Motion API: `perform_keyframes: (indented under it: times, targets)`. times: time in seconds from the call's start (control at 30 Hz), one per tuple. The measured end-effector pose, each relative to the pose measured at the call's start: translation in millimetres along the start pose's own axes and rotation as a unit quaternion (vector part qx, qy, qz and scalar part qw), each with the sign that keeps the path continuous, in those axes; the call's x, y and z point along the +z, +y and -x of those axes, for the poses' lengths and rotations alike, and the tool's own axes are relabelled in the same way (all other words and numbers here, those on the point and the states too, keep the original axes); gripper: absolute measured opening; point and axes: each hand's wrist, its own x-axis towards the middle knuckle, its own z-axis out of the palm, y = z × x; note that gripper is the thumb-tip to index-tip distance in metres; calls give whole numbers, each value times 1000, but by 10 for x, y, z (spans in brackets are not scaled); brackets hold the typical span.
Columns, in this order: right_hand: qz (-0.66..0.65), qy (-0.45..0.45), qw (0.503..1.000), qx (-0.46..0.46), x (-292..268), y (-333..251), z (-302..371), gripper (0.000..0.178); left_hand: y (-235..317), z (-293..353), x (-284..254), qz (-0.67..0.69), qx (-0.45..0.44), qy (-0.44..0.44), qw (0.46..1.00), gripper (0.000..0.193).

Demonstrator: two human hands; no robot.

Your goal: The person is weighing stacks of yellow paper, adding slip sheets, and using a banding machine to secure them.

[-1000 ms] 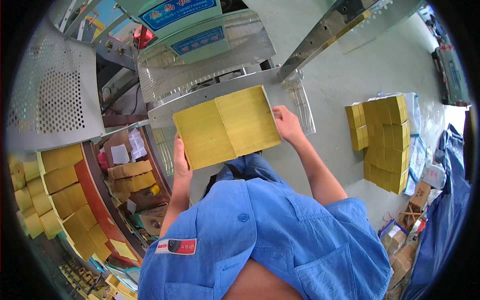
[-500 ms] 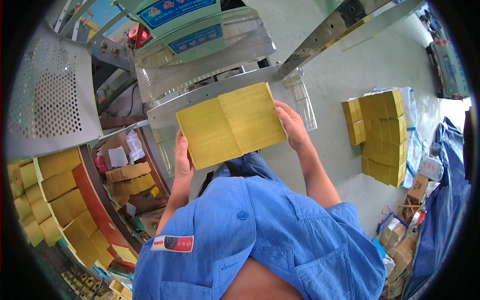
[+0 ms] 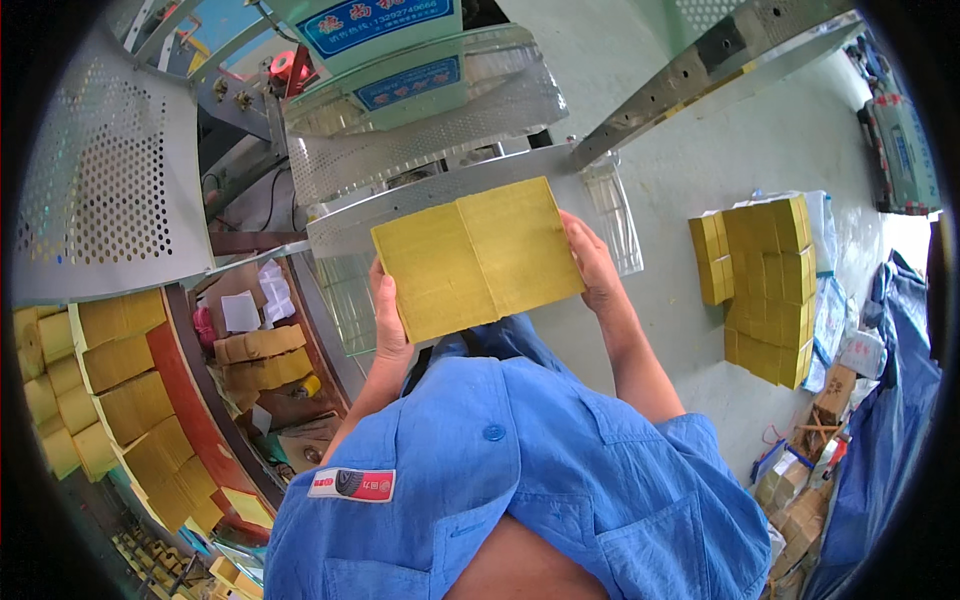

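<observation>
A flat rectangular stack of yellow paper [image 3: 435,275], with a seam across its middle, is held level in front of my chest. My left hand [image 3: 391,315] grips its left end, thumb against the edge. On the opposite end my right hand [image 3: 594,265] is closed, with the fingers partly hidden behind the paper. Just beyond the stack lies a metal shelf [image 3: 345,232] of a machine, which the paper partly covers.
A pale green machine [image 3: 385,30] with a clear guard [image 3: 400,100] stands ahead. A slanted metal bar [image 3: 690,75] crosses the upper right. Yellow paper bundles [image 3: 770,285] are piled on the right floor; more yellow stacks [image 3: 125,365] sit at left, beside a perforated panel [image 3: 110,180].
The stack and both hands appear slightly lower and to the right in the view. The surroundings have shifted a little the same way; my hold on the paper is unchanged.
</observation>
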Motion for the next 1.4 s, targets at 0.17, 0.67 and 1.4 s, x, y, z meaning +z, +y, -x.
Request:
perform_keyframes:
  times: [0.17, 0.67, 1.4]
  targets:
    - [46, 69, 996, -33, 36, 245, -93, 39, 15, 43, 178, 53, -27, -5, 998, 57]
    - [27, -28, 998, -42, -175, -341, -1263, 49, -171, -1092, 558, -22, -21, 62, 998, 61]
    - [-4, -31, 998, -50, 96, -618, -1369, 51, 149, -1418, 795, 28, 19, 2, 999, 60]
